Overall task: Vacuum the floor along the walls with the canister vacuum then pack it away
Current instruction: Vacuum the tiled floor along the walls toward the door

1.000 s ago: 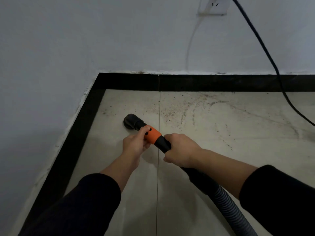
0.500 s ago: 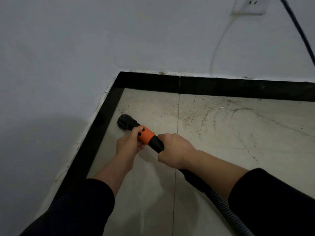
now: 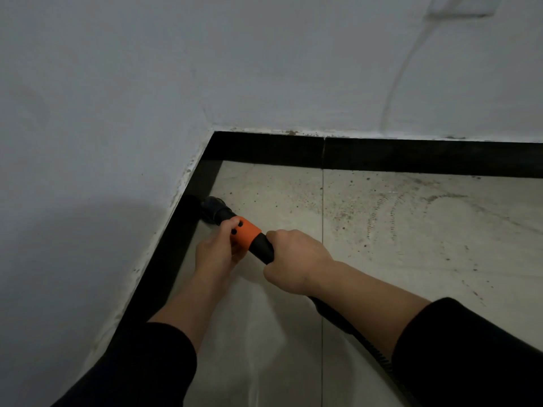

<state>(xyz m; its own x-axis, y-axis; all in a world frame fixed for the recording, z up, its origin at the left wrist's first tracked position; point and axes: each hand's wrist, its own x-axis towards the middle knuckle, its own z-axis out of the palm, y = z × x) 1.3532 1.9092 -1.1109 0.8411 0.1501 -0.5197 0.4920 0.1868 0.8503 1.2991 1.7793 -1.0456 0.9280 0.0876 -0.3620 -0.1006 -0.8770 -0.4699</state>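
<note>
Two hands grip one hose: left hand at its orange collar, right hand behind; nozzle meets the black skirting.

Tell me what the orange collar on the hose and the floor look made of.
Orange collar: probably moulded plastic, matte, judging by its even colour and small dark dots. Floor: looks like glazed ceramic tile, pale with a slight sheen and straight joint lines.

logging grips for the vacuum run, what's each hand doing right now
Left hand: grips the orange collar.
Right hand: grips the black tube behind it.
</note>
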